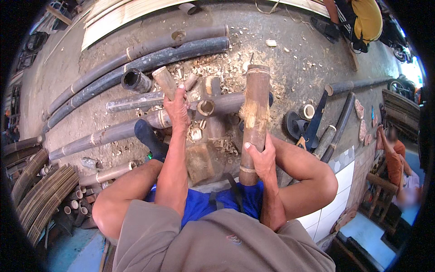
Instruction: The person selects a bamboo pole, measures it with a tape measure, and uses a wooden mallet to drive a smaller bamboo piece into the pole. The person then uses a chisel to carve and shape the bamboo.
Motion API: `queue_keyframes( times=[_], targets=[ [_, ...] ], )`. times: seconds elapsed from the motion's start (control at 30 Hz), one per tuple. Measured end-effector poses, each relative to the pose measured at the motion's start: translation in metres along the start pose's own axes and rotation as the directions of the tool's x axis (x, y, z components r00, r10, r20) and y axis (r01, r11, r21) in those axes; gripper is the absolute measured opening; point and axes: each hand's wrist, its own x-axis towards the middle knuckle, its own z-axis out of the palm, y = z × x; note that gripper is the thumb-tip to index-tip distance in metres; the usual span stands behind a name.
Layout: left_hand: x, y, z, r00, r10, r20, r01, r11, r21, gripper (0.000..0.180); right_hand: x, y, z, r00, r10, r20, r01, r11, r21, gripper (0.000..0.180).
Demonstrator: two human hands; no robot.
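My left hand [177, 109] is closed around a short, pale brown bamboo or wood piece [164, 81] and holds it up over the shavings. My right hand [262, 156] grips a thick bamboo section [256, 97] near its lower end, thumb on top. That section stands out from my lap, with a rough, frayed pale patch around its middle. Beneath my hands a long bamboo pole [131, 128] lies crosswise, with a round hole [205, 107] cut into it. A wooden block [199, 163] sits on the floor between my legs.
Two long poles, one brown [149, 50] and one dark [136, 68], lie farther off. A handsaw [315, 115] leans at my right beside a dark round object [294, 124]. Bamboo strips [47, 199] are stacked at left. Other people sit at far right and upper right.
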Motion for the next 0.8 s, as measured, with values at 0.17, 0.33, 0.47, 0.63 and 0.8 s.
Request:
queue_keyframes(
  times=[0.17,0.33,0.47,0.63,0.8],
  targets=[
    [0.000,-0.006,0.000,1.000,-0.012,-0.018,0.012,1.000,-0.007,0.029,0.000,-0.007,0.002,1.000,0.004,0.020,-0.004,0.999,0.035,0.072],
    [0.000,-0.007,-0.003,1.000,-0.021,0.019,0.022,0.999,-0.031,0.027,0.000,-0.008,0.004,1.000,0.015,0.022,-0.015,0.999,0.036,0.071],
    [0.001,-0.012,-0.003,1.000,-0.029,-0.009,0.029,1.000,-0.010,0.025,-0.001,-0.007,0.004,1.000,0.017,0.023,-0.017,1.000,0.021,0.074],
    [-0.006,-0.036,-0.006,0.986,0.169,0.009,-0.168,0.966,0.195,0.026,0.002,-0.018,0.009,0.994,-0.107,0.018,0.108,0.992,-0.071,0.087],
    [-0.015,-0.040,-0.001,0.978,0.207,-0.003,-0.202,0.955,0.218,0.027,0.031,-0.104,0.018,0.901,-0.434,0.022,0.421,0.859,-0.293,0.098]
  ],
)
